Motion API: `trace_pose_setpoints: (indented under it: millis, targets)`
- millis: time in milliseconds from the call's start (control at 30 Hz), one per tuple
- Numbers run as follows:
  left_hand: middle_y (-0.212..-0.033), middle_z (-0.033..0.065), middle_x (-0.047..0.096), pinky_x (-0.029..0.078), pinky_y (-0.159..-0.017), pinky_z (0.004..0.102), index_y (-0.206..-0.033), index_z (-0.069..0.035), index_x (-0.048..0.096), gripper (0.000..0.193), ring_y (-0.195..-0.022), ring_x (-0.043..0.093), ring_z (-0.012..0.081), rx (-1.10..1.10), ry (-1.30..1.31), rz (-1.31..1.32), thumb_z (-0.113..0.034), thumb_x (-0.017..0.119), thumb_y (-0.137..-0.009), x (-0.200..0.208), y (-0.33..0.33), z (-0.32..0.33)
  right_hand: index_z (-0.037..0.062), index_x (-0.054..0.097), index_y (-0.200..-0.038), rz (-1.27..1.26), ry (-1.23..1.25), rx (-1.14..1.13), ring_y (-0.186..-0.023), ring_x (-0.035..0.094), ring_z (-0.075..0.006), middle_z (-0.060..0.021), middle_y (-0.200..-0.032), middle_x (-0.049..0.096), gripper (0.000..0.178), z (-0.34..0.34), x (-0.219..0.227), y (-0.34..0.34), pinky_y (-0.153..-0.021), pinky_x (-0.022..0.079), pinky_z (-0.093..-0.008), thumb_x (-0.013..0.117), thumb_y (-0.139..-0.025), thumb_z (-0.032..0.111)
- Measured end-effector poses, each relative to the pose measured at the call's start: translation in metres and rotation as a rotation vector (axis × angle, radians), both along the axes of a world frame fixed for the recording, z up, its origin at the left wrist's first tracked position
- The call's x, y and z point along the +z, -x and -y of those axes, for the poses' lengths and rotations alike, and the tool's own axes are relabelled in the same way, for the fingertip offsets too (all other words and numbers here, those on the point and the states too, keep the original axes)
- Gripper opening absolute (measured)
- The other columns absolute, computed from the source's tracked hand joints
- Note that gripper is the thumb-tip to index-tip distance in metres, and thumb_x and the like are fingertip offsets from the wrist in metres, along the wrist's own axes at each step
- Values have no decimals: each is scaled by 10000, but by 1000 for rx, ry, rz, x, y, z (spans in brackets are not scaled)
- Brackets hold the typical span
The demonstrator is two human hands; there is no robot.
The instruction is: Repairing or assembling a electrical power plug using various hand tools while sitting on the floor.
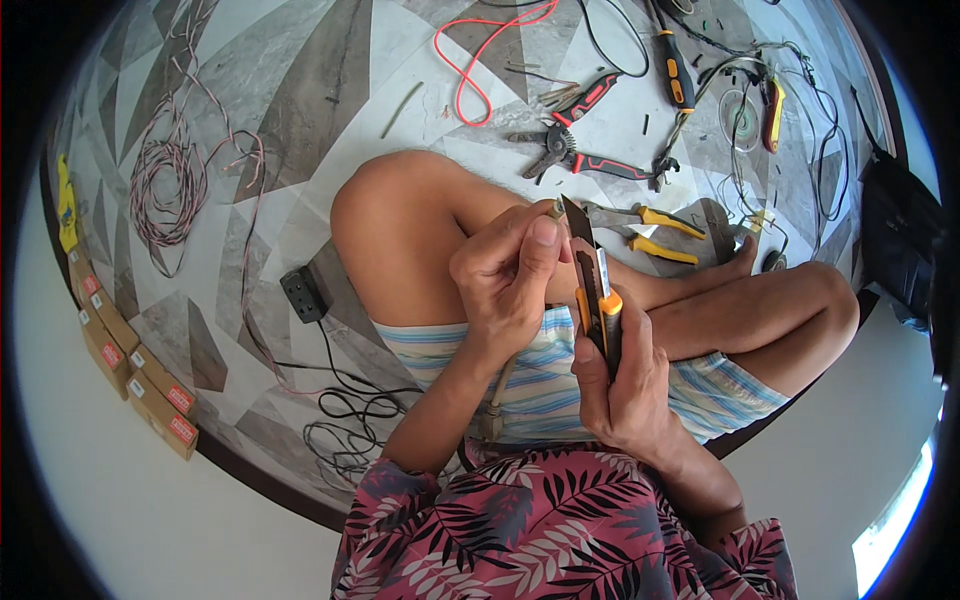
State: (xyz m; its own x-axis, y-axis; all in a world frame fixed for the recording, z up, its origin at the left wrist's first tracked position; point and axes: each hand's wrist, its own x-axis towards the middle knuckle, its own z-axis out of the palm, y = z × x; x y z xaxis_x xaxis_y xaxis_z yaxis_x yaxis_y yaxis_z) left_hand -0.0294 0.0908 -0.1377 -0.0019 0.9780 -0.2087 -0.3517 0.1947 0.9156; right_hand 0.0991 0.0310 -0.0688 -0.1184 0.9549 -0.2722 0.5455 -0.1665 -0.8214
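My left hand (505, 265) is closed in a pinch on a grey-green cable (555, 209), whose cut end pokes out past the thumb and forefinger. A lower stretch of what looks like the same cable comes out under my wrist, with a pale plug-like end (491, 424) on my lap. In my closed right hand (625, 385) is a snap-off utility knife (600, 310) with a black and orange handle. Its dark blade points up and away from me, with the tip right beside the cable's end. Whether blade and cable touch, I cannot tell.
Beyond my legs lie wire strippers (556, 150), yellow-handled pliers (665, 220), a screwdriver (676, 75), a red wire (465, 70) and tangled cables. A wire coil (165, 190), a black socket block (304, 294) and small cardboard boxes (160, 400) are left. A black bag (900, 220) sits right.
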Motion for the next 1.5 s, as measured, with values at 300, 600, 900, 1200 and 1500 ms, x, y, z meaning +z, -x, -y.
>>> trace_pose_setpoints:
  millis: [300, 600, 900, 1200, 1500]
  targets:
    - [-734, 32, 585, 384, -540, 194, -1066, 58, 647, 230, -636, 493, 56, -7, 2, -7, -139, 561, -984, 3, 0, -2, -113, 340, -1315, 54, 53, 16, -626, 633, -260, -171, -832, 624, 449, 0, 5, 1, -580, 501, -361, 521, -938, 50]
    - [-722, 28, 579, 383, -537, 195, -1027, 65, 650, 230, -628, 489, 53, 10, -3, 0, -144, 566, -982, 3, 1, -2, -144, 319, -1324, 48, -53, 23, -582, 625, -362, -257, -883, 607, 545, 1, 1, 5, -519, 487, -429, 584, -875, 15]
    - [-709, 56, 575, 422, -561, 243, -981, 89, 638, 199, -612, 519, 110, 0, -109, -106, -102, 590, -956, -2, 5, -2, -160, 303, -1311, 100, -85, 69, -626, 638, -381, -293, -982, 586, 548, 4, 2, 6, -543, 505, -434, 585, -875, 15]
    - [-733, 98, 612, 411, -529, 254, -968, 104, 643, 173, -615, 535, 132, 26, -292, -191, -59, 624, -915, -8, 7, -1, -173, 304, -1303, 101, -23, 84, -648, 648, -384, -315, -1017, 574, 550, 5, 15, 7, -552, 512, -425, 587, -873, 21]
    - [-721, 99, 603, 387, -512, 242, -976, 107, 649, 163, -599, 523, 127, 6, -330, -214, -29, 644, -887, -5, 14, -1, -156, 293, -1298, 138, -14, 125, -589, 625, -353, -248, -823, 592, 466, 2, 26, 5, -532, 475, -398, 507, -915, 0]
